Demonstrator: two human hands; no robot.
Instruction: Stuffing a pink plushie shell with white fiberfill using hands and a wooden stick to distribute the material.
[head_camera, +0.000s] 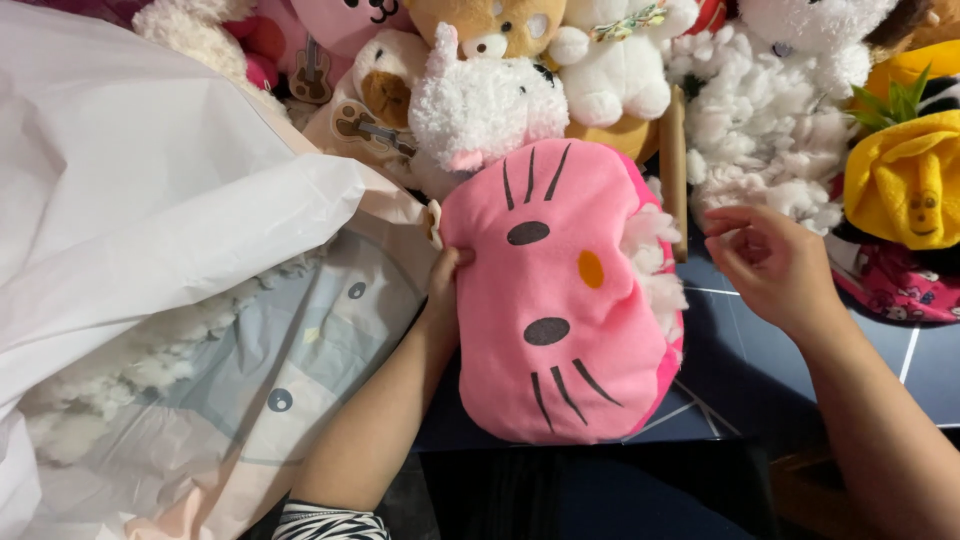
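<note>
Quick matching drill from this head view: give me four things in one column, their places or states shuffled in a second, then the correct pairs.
Things:
1. pink cat-face plush
2. left hand
3. right hand
4. yellow plush

Places or states:
A. at the far right edge, with green leaves on top
B. open, in the air beside loose white stuffing
C. lying on its side, stuffing spilling from its right edge
D. pressed against the pink plush's left side

Pairs: 1-C, 2-D, 3-B, 4-A
</note>
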